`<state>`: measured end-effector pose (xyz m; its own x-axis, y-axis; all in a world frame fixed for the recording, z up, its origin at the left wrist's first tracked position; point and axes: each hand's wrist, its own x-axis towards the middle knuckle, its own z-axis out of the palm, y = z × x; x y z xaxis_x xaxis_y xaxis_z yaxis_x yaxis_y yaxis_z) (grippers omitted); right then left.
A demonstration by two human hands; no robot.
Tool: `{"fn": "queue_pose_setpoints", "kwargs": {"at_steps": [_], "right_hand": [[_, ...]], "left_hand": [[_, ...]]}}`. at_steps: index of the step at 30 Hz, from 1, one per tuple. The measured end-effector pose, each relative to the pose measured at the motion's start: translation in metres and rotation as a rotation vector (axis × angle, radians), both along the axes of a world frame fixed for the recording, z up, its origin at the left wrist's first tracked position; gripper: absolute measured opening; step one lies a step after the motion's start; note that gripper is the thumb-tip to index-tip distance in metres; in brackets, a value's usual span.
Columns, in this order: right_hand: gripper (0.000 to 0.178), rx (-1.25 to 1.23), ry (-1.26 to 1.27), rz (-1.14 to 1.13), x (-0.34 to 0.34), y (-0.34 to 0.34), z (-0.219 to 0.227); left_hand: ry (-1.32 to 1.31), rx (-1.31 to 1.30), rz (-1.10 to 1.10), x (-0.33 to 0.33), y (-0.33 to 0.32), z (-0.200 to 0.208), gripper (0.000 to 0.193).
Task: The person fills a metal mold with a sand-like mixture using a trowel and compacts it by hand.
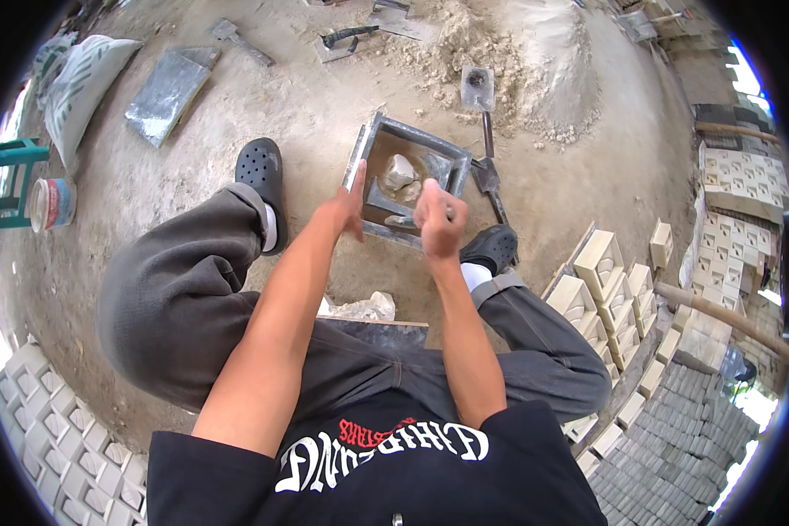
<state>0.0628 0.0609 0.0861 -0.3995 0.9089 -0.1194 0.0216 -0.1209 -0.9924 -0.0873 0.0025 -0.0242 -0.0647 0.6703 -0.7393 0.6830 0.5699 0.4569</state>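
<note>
On the ground between my feet sits a square grey mould box (425,134) with raised walls. Pale wet-looking lumps (401,173) lie inside it. My left hand (351,209) rests against the box's left wall, fingers stretched out along it and thumb apart. Over the near right part of the box, my right hand (440,219) is closed in a fist around a small hand tool. A greyish end of this tool (401,221) shows left of the fist; its kind is unclear, as the fingers hide most of it.
A small shovel (477,92) lies beyond the box, near a heap of pale powder (552,70). Patterned cast blocks (600,263) stand stacked at right. Flat slabs (168,92), a sack (83,92), a teal stool (9,184) and a bucket (53,204) are at left.
</note>
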Motion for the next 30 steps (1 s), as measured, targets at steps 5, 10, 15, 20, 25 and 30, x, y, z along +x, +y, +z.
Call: {"fn": "queue_pose_setpoints", "kwargs": {"at_steps": [5, 10, 15, 20, 25, 30], "right_hand": [[0.040, 0.278, -0.053, -0.044, 0.003, -0.009, -0.022], [0.046, -0.035, -0.047, -0.018, -0.012, 0.002, -0.010], [0.046, 0.164, -0.016, -0.068, -0.007, -0.009, 0.011], [0.042, 0.199, -0.083, 0.075, -0.019, 0.010, 0.016], [0.044, 0.129, 0.054, 0.013, -0.011, 0.000, 0.029], [0.043, 0.135, -0.035, -0.070, 0.007, -0.018, -0.039]], "left_hand": [[-0.042, -0.036, -0.048, 0.000, 0.015, 0.006, 0.155], [-0.032, 0.090, -0.034, -0.004, 0.001, -0.031, 0.158], [-0.045, 0.017, -0.049, 0.001, 0.008, -0.009, 0.157], [-0.046, 0.019, -0.048, -0.001, 0.008, -0.007, 0.156], [-0.036, 0.024, -0.027, -0.003, 0.008, -0.011, 0.156], [-0.043, -0.007, -0.030, 0.003, 0.012, -0.007, 0.157]]}}
